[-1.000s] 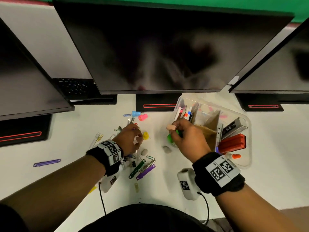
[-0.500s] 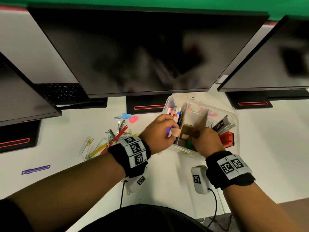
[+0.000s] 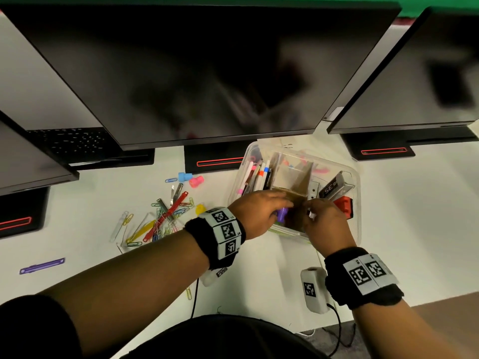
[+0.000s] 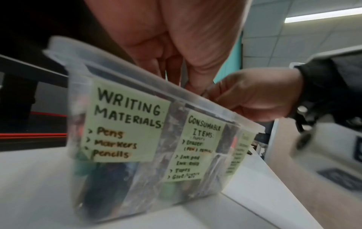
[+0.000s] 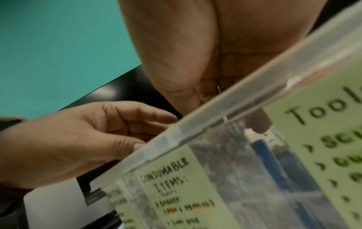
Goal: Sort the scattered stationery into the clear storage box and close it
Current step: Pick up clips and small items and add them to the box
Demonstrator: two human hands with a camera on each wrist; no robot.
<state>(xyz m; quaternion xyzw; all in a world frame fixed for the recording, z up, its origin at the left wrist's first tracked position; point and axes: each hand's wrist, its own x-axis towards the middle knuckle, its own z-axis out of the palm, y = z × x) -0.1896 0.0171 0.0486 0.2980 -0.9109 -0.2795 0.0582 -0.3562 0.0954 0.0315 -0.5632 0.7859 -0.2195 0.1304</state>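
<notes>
Partly sorted: pens and tools already fill the lidless clear plastic storage box (image 3: 347, 174) under both hands, left hand (image 3: 255, 212) curled around a small purple piece (image 3: 282, 213), right hand (image 3: 328, 224) grip unclear, while coloured paper clips (image 3: 166, 216) left of them await sorting on the white surface (image 3: 414, 216).
</notes>
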